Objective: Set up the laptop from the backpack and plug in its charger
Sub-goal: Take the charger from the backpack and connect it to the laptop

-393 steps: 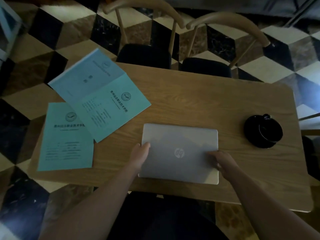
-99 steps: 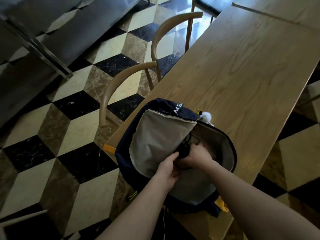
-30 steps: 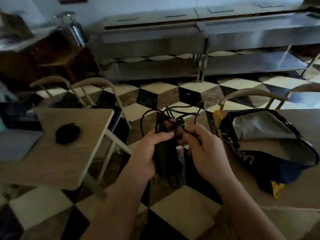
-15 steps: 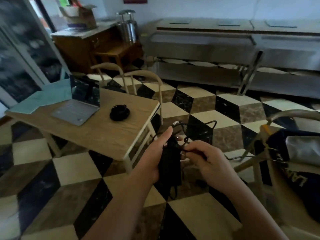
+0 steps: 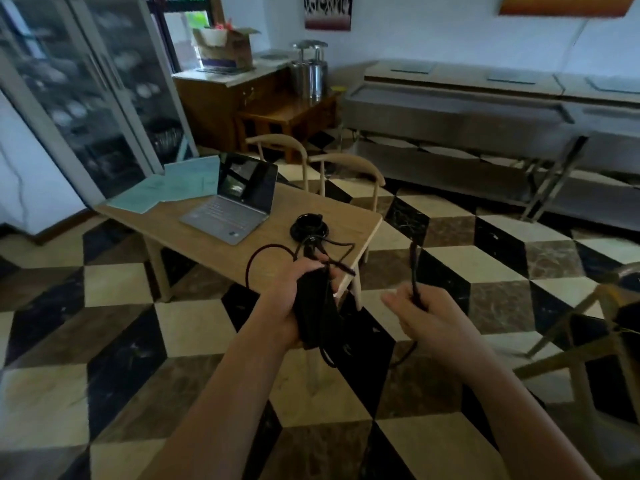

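From the head camera, the left hand [image 5: 289,303] sat at the centre of the frame, its grip curled round the black charger brick [image 5: 313,315], which hung upright in the palm. Loose loops of charger cable [image 5: 266,252] sprang from the top of that fist, probably because the cord was only partly uncoiled. The right hand [image 5: 427,315], lower right of centre, pinched one strand of the same cable between thumb and fingers, and the strand rose above it. The two hands were held apart, which I judged was meant to draw the cord out straight before plugging in.

The laptop [image 5: 230,206] stood open on the tabletop [image 5: 346,211] in the left middle of the frame, screen dark, keyboard facing lower left. Teal papers [image 5: 173,185] lay at its far left, and a black cup and saucer [image 5: 309,226] rested to its right, near the tabletop's near right corner. That corner pointed toward the hands, and cable loops overlapped it in the picture. Which side of the laptop carried the charging port could not be made out.

Checkered floor [image 5: 485,265] lay open between the hands and the tabletop, giving room to approach. Two wooden chairs [image 5: 346,168] stood behind the far edge, and another chair [image 5: 588,323] crowded the right border. No wall socket was visible anywhere.
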